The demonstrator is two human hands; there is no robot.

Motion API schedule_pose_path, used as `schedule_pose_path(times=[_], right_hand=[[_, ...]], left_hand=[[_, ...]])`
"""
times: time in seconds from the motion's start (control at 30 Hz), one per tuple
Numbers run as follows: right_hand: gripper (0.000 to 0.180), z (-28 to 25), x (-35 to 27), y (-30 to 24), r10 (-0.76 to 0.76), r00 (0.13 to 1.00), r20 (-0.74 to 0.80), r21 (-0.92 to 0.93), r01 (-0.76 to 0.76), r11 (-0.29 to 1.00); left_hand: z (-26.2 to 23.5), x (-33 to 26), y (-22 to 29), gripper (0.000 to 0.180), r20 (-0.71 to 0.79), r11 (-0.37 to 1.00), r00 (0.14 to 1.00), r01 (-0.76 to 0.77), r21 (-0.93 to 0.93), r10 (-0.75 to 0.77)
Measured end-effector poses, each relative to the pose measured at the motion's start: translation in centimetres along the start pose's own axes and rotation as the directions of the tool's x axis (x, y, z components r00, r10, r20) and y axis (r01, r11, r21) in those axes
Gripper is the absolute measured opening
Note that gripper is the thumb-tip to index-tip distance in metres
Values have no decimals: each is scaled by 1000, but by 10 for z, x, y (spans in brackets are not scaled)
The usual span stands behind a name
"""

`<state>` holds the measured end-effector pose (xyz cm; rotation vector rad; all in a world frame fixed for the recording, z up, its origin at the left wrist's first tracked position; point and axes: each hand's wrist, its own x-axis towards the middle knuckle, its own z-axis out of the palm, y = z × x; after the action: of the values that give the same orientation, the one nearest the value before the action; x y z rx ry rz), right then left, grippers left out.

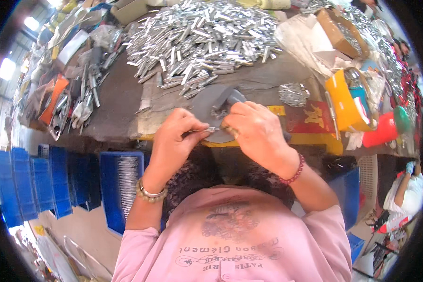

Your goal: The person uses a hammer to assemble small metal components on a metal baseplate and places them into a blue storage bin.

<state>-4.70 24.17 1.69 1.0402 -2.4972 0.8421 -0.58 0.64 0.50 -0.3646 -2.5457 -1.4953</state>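
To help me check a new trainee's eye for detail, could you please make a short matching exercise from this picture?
Column one
1. Left hand
2. Right hand
3. Small metal piece
4. Large metal heap

Column two
A. At the fingertips, between the two hands
B. Dark red beads worn on this side
C. On the table, beyond the hands
D. Pale beads worn on this side

Right pairs: 1-D, 2-B, 3-A, 4-C.

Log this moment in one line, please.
left hand: pinching slim metal piece | right hand: pinching its other end | ahead: metal pile on workbench
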Motion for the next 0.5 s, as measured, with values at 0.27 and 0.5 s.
schedule_pose_path(times=[0.27, 0.5], right_hand=[[12, -54, -13, 44, 207, 951, -228, -123, -239, 963], [8, -66, -24, 94, 397, 909, -130, -290, -418, 861]], left_hand=[[-4, -2, 11, 15, -23, 997, 999, 38, 70, -37], [0, -3, 5, 17, -12, 1000, 1000, 16, 1, -16]])
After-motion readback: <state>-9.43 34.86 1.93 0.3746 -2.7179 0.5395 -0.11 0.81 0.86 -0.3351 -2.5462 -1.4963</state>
